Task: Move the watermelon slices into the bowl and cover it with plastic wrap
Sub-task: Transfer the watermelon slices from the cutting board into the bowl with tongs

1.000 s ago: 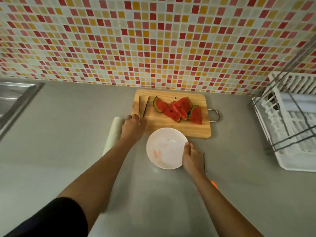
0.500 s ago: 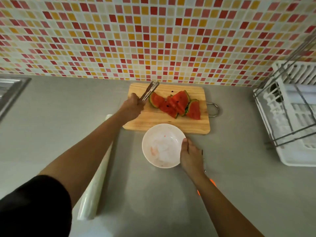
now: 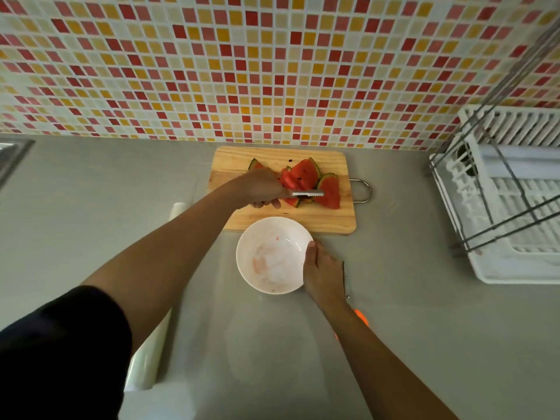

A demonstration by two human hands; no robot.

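Note:
Several red watermelon slices (image 3: 328,189) with green rind lie piled on a wooden cutting board (image 3: 327,219) near the tiled wall. My left hand (image 3: 263,187) is over the left slices, shut on metal tongs (image 3: 307,194) whose serrated tips reach across the pile. A white bowl (image 3: 269,256), smeared pink inside and holding no slices, stands just in front of the board. My right hand (image 3: 322,272) grips its right rim. A roll of plastic wrap (image 3: 147,356) lies on the counter, partly hidden under my left arm.
A knife (image 3: 346,280) with an orange handle lies right of my right hand. A white dish rack (image 3: 509,207) with a wire frame fills the right side. A steel sink edge (image 3: 13,153) shows at far left. The counter is grey.
My left hand picked the tongs up off the board, lifted them, then swung right and lowered them onto the slices. My right hand stayed on the bowl.

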